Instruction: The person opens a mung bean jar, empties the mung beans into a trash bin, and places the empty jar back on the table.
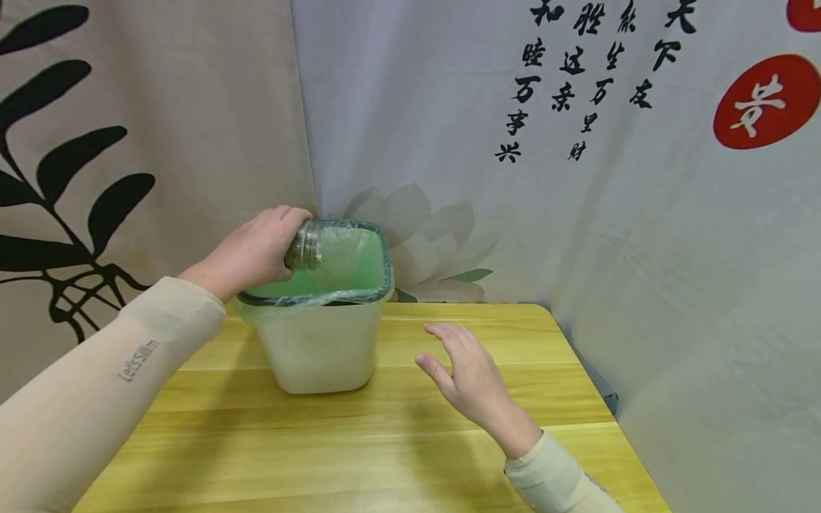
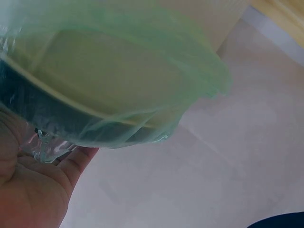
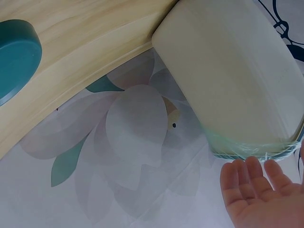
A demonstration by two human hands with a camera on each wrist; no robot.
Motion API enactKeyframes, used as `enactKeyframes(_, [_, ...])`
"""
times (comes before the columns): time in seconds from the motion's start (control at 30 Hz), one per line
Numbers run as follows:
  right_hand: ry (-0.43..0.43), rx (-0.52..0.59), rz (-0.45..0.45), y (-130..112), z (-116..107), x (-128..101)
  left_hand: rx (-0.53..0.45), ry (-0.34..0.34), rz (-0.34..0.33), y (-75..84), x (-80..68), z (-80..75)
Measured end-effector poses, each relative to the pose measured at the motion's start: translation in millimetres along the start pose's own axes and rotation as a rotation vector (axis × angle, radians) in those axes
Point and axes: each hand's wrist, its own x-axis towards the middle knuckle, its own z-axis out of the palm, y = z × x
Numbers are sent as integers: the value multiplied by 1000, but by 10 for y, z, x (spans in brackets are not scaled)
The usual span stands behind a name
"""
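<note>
While the glass jar (image 1: 306, 244) lies tipped on its side with its mouth over the bin's opening, I judge the emptying to be in hand rather than finished: greenish-brown grainy stuff shows through the glass near the mouth, so some contents seem left inside. Whether anything has landed in the bin I cannot tell; the liner's floor is hidden from the head view. My left hand (image 1: 253, 251) grasps the jar, fingers (image 1: 291, 214) curled over its body and thumb beneath, holding it just above the near-left corner of the rim. The bin (image 1: 321, 349) is pale plastic, lined with a thin green bag (image 1: 359, 253) folded over a dark rim, and it stands on the yellow wooden worktop (image 1: 385, 442) close to the draped cloth backdrop. My right hand (image 1: 471, 377) hovers beside the bin, apart from it, fingers released and spread, holding nothing. In the right wrist view a teal round lid-like piece (image 3: 16, 57) rests on the worktop, so closing up appears left to do.
</note>
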Motion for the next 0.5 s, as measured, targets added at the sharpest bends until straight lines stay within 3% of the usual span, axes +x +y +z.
enactKeyframes(0.5, [-2, 3, 14, -4, -25, -20, 9, 0, 8, 23, 10, -10])
